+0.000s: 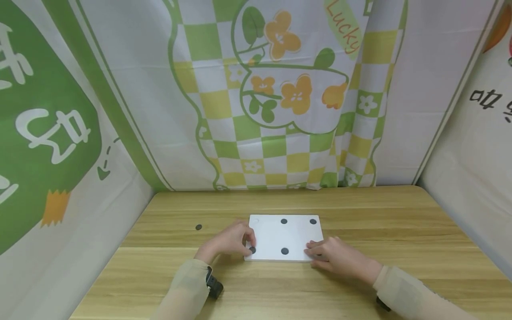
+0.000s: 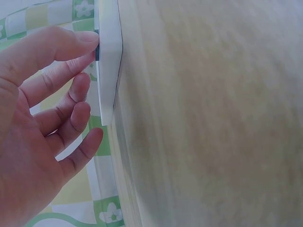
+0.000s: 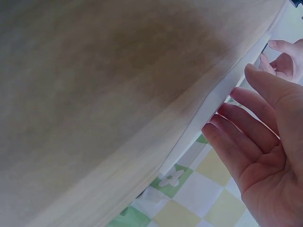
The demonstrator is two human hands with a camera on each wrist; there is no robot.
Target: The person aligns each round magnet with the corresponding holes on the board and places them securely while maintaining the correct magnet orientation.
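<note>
A white rectangular board (image 1: 268,238) lies on the table, bearing several small dark round discs. Thumb and index finger of my left hand (image 1: 236,238) pinch the disc (image 1: 252,250) at its front left corner. The other left fingers are loosely bent in the left wrist view, beside the board's edge (image 2: 110,71). My right hand (image 1: 334,253) rests at the front right corner, fingers relaxed against the board and partly covering that corner. Discs show at the front middle (image 1: 285,251), back middle (image 1: 284,221) and back right (image 1: 313,222). The back left corner has a faint pale circle.
One loose dark disc (image 1: 198,227) lies on the wooden table (image 1: 380,213) left of the board. Behind the table hangs a green and yellow checked curtain (image 1: 276,151), with printed fabric on both sides. A black band (image 1: 214,286) circles my left wrist.
</note>
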